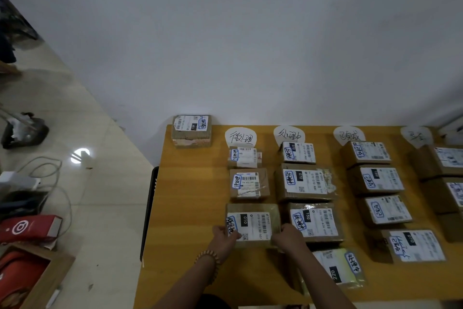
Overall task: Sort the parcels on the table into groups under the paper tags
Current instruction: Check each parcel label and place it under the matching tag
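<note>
Brown cardboard parcels with white labels lie in columns on the yellow wooden table, each column below a white paper tag. Under the leftmost tag sit two small parcels and a third, larger parcel nearest me. My left hand grips that parcel's near left corner and my right hand grips its near right corner, with the parcel flat on the table. One separate parcel sits at the table's far left corner, outside the columns.
Further columns lie under the second tag, the third tag and the fourth tag. A white wall stands behind the table. On the tiled floor to the left are cables, a red bag and an open box.
</note>
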